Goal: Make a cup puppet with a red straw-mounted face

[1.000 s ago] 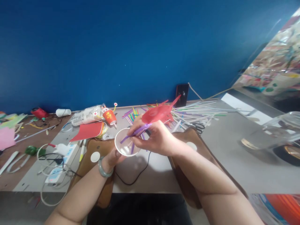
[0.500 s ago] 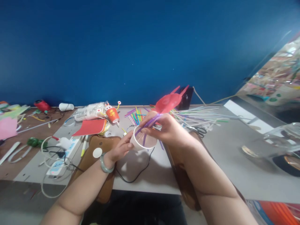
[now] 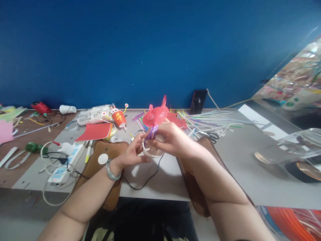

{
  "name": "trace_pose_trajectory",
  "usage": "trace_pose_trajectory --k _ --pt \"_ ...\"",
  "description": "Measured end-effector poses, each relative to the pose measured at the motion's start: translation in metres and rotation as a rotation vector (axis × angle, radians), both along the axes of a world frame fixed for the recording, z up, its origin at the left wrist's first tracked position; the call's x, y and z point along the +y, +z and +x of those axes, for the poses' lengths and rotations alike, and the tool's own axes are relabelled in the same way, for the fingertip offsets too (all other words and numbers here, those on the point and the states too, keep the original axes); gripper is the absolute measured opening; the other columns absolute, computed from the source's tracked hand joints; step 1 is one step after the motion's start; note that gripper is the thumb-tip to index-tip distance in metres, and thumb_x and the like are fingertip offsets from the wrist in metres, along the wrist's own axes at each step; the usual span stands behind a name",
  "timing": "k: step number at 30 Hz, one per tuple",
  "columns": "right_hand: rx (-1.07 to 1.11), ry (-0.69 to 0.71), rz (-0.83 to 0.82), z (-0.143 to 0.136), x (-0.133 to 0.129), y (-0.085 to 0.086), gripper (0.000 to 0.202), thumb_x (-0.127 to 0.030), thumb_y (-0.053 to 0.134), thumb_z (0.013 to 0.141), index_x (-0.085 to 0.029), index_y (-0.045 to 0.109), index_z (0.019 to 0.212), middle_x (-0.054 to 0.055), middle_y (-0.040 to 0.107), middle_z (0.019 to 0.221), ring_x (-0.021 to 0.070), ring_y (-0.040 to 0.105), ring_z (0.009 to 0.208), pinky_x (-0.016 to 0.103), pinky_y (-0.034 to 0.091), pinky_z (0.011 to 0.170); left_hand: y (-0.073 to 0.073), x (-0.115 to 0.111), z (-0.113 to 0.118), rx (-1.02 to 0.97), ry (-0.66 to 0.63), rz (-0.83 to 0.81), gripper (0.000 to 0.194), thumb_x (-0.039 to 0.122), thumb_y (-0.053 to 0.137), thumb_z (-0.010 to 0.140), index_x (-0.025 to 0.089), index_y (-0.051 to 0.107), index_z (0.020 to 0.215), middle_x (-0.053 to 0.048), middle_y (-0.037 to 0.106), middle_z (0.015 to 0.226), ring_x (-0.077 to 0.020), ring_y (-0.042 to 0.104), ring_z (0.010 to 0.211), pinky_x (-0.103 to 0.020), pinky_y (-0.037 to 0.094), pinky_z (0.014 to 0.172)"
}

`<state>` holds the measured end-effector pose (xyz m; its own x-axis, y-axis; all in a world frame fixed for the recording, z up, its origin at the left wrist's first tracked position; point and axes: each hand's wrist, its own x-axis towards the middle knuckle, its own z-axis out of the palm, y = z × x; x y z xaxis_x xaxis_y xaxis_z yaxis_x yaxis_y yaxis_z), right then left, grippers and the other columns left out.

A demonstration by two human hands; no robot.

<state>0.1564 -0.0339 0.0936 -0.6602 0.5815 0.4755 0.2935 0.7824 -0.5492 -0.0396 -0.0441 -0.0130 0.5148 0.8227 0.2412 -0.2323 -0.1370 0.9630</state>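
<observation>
Left hand (image 3: 132, 154) pinches rim of white paper cup (image 3: 151, 152), held above grey table (image 3: 250, 174). Right hand (image 3: 173, 142) closed on purple straws (image 3: 152, 133) carrying red paper cut-out (image 3: 156, 116). Step: seating straws in cup. Next likely needs steady cup, straws pressed down straight.

Both forearms are bare from the elbow down — no sleeves, no gloves, no watch. The left hand (image 3: 131, 154) has a single ornament at its wrist: a smooth, thick bangle (image 3: 112, 171) of pale grey-green, jade-like, rounded in section and sitting snug against the wrist. The right hand (image 3: 173, 142) wears nothing at all — no ring or band shows on any finger in view. Fingernails are short; whether they are painted cannot be told. At the bottom edge, dark clothing shows between the arms.
</observation>
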Motion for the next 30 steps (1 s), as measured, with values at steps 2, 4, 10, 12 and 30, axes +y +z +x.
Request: trace_pose_trajectory --k 2,4,10,12,30 --pt "-0.018 0.014 -0.043 -0.002 0.002 -0.002 0.008 -0.024 0.063 0.089 -0.019 0.068 0.086 0.003 0.068 0.081 0.0167 0.059 0.076 0.035 0.047 0.082 0.002 -0.001 0.000 0.000 -0.004 0.023 0.080 0.028 0.087 0.066 0.023 0.051 0.137 -0.013 0.053 0.137 -0.0349 0.052 0.127 -0.042 0.048 0.100" --pt "-0.023 0.048 -0.070 -0.004 0.002 -0.003 0.007 -0.023 0.061 0.088 -0.019 0.068 0.088 0.003 0.069 0.082 0.0171 0.060 0.078 0.035 0.047 0.082 0.004 -0.003 0.000 0.035 0.000 0.035 0.073 0.027 0.087 0.067 0.020 0.056 0.133 -0.013 0.057 0.133 -0.0365 0.052 0.126 -0.044 0.048 0.101" --pt "0.105 -0.028 -0.068 -0.010 -0.002 -0.005 0.005 -0.018 0.060 0.084 -0.020 0.063 0.081 0.004 0.068 0.087 0.0183 0.061 0.084 0.034 0.048 0.079 0.003 -0.003 -0.004 0.095 0.104 0.057 0.070 0.026 0.088 0.064 0.020 0.059 0.128 -0.010 0.060 0.124 -0.0351 0.057 0.116 -0.043 0.049 0.096" --pt "0.122 -0.072 -0.079 -0.012 -0.003 -0.006 0.007 -0.019 0.058 0.086 -0.020 0.062 0.080 0.004 0.067 0.084 0.0178 0.060 0.079 0.034 0.048 0.076 0.001 -0.002 -0.004 0.069 0.135 0.064 0.074 0.028 0.089 0.062 0.021 0.057 0.129 -0.010 0.058 0.127 -0.0357 0.055 0.119 -0.044 0.049 0.097" --pt "0.083 0.017 0.073 -0.010 -0.008 -0.004 0.003 -0.018 0.058 0.088 -0.020 0.058 0.088 0.006 0.066 0.090 0.0196 0.061 0.084 0.036 0.050 0.077 -0.005 -0.002 -0.012 0.065 0.202 0.197 0.089 0.025 0.089 0.063 0.022 0.046 0.141 -0.014 0.051 0.141 -0.0361 0.045 0.132 -0.049 0.037 0.112"
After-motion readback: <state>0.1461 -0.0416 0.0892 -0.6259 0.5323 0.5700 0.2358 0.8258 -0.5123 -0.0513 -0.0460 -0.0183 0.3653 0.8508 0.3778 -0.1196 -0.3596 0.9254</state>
